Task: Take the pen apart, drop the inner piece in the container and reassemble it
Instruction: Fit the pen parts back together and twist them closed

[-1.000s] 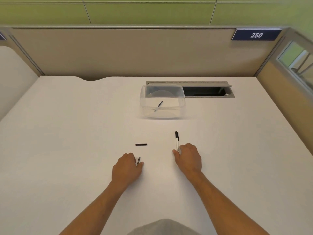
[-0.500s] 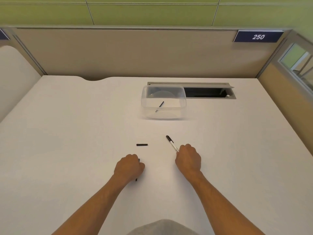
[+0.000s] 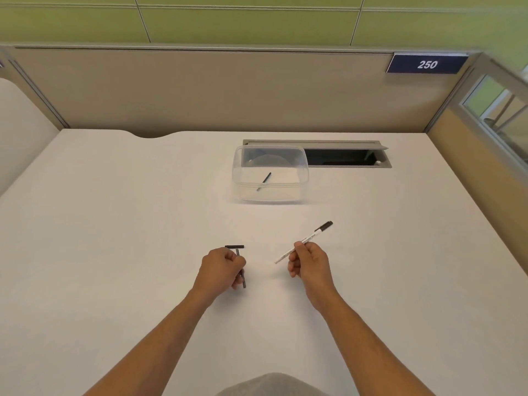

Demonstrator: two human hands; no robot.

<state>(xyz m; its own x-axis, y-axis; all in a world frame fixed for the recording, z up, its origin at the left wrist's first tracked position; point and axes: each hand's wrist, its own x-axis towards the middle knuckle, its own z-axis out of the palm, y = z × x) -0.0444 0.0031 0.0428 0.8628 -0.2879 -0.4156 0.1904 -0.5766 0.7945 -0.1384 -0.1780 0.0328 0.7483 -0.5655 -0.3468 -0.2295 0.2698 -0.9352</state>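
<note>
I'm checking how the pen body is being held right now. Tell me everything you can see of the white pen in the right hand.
The white pen is a slim white barrel, plastic by its look, with fine dark print along its side and a black end pointing up and away to the right. Its lower end, white and plain, points left toward the other hand. It is tilted and lifted off the table, pinched near its middle by the fingertips of the right hand. Nothing else touches it.
</note>
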